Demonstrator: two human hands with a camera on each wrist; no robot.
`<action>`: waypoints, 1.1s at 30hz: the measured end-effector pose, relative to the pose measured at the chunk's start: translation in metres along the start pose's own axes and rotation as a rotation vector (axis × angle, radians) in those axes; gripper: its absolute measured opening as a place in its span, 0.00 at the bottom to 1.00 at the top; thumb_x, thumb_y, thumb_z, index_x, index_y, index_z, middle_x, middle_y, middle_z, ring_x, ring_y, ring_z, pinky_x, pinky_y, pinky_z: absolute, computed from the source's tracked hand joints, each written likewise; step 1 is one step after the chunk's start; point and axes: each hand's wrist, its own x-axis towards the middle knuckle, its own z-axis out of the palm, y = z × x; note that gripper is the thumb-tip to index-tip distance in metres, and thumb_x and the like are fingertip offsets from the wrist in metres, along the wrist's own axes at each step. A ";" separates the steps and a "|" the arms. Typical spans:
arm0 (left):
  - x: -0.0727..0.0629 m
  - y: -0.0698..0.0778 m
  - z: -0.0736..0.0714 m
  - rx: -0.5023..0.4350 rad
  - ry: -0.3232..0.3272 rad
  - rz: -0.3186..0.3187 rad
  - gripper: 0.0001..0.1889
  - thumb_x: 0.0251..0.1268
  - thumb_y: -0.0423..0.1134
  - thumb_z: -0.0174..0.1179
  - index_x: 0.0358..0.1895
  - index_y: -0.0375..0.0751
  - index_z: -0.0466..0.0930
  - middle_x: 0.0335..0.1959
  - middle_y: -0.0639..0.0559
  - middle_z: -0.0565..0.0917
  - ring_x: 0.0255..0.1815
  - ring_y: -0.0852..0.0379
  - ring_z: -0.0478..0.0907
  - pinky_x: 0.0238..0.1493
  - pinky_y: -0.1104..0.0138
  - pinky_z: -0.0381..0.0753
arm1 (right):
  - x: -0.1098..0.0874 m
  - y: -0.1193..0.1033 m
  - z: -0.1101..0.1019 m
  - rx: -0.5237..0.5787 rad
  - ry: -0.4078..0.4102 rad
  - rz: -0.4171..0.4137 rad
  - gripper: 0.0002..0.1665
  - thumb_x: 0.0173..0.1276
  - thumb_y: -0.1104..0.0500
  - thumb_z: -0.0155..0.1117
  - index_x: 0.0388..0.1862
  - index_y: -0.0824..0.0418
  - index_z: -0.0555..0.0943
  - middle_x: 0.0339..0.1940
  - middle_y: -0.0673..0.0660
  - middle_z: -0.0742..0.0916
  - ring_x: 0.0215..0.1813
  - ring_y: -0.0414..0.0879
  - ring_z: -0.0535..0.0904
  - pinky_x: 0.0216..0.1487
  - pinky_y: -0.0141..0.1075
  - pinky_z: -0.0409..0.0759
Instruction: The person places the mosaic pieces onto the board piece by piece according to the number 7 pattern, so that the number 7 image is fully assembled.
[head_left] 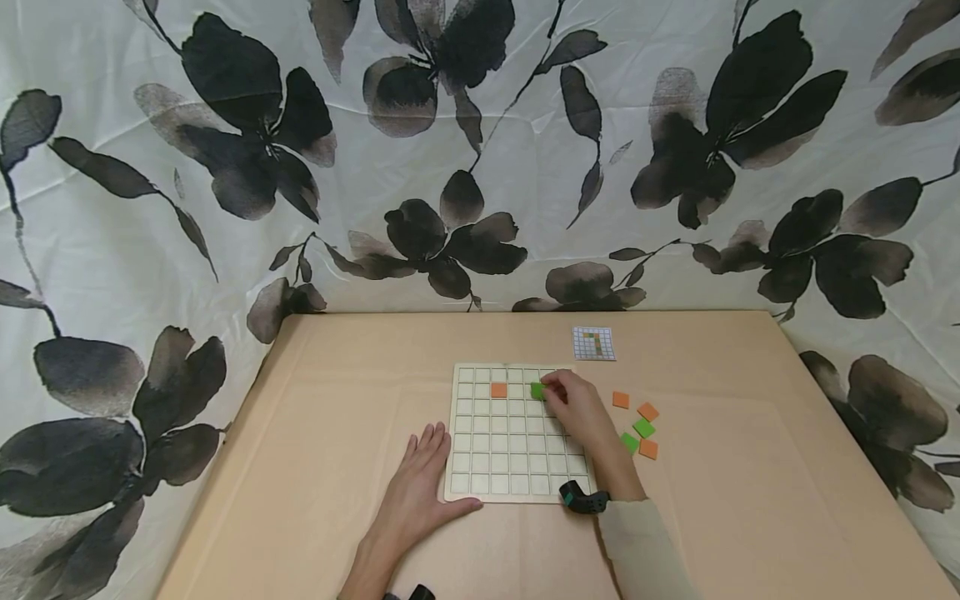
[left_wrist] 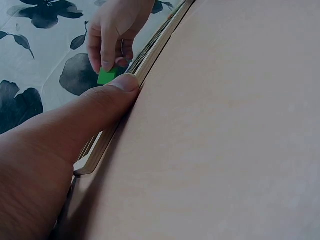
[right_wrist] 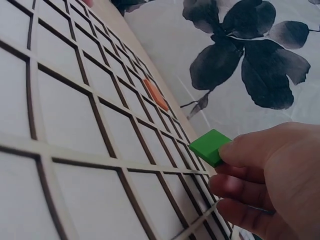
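Note:
A pale grid board (head_left: 499, 445) lies on the table. My right hand (head_left: 577, 407) pinches a green square tile (right_wrist: 210, 146) between thumb and fingers over the board's upper right part. In the right wrist view the tile is tilted and appears raised off the grid. One orange tile (head_left: 498, 390) sits in a cell of the board's second row from the top. My left hand (head_left: 417, 490) rests at the board's left side with straight fingers. Its thumb (left_wrist: 107, 100) lies along the near edge, touching the frame.
To the right of the board lie several loose tiles, orange ones (head_left: 648, 449) and green ones (head_left: 643, 428). Behind the board is a small printed grid card (head_left: 594, 343) with coloured squares. The tan table (head_left: 330, 400) meets a white flower-patterned cloth (head_left: 360, 158) at its far edge.

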 end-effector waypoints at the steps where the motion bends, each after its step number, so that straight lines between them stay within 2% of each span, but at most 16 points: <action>1: 0.000 0.000 0.000 -0.001 0.000 0.000 0.59 0.45 0.74 0.67 0.73 0.31 0.65 0.77 0.38 0.64 0.81 0.44 0.57 0.85 0.53 0.50 | 0.000 0.000 0.002 -0.008 0.000 -0.004 0.09 0.71 0.61 0.64 0.48 0.59 0.83 0.37 0.52 0.86 0.37 0.42 0.77 0.38 0.33 0.81; 6: 0.000 0.001 -0.001 -0.004 0.002 0.000 0.59 0.45 0.74 0.67 0.73 0.31 0.66 0.77 0.38 0.65 0.81 0.44 0.57 0.84 0.53 0.51 | 0.000 -0.004 0.009 -0.035 0.004 -0.023 0.08 0.71 0.60 0.65 0.47 0.57 0.83 0.34 0.50 0.85 0.35 0.41 0.76 0.36 0.33 0.80; 15: 0.002 0.001 -0.002 -0.005 -0.006 -0.004 0.59 0.45 0.74 0.67 0.73 0.30 0.66 0.77 0.37 0.65 0.81 0.44 0.57 0.85 0.53 0.50 | 0.001 -0.009 0.019 -0.039 0.031 -0.023 0.08 0.71 0.60 0.65 0.48 0.56 0.84 0.37 0.50 0.86 0.35 0.40 0.78 0.35 0.32 0.80; 23: 0.004 0.001 0.000 -0.004 0.002 -0.004 0.59 0.46 0.75 0.66 0.73 0.30 0.66 0.77 0.37 0.65 0.81 0.44 0.57 0.85 0.53 0.50 | 0.003 -0.004 0.026 -0.065 0.076 -0.087 0.08 0.71 0.61 0.66 0.46 0.56 0.85 0.40 0.51 0.88 0.37 0.41 0.78 0.37 0.34 0.81; 33: 0.008 0.003 0.002 -0.007 0.001 -0.016 0.59 0.45 0.74 0.67 0.73 0.30 0.66 0.77 0.37 0.64 0.81 0.44 0.56 0.85 0.53 0.49 | 0.010 0.000 0.029 -0.083 0.064 -0.110 0.09 0.71 0.60 0.65 0.49 0.55 0.86 0.42 0.51 0.89 0.40 0.43 0.79 0.39 0.37 0.82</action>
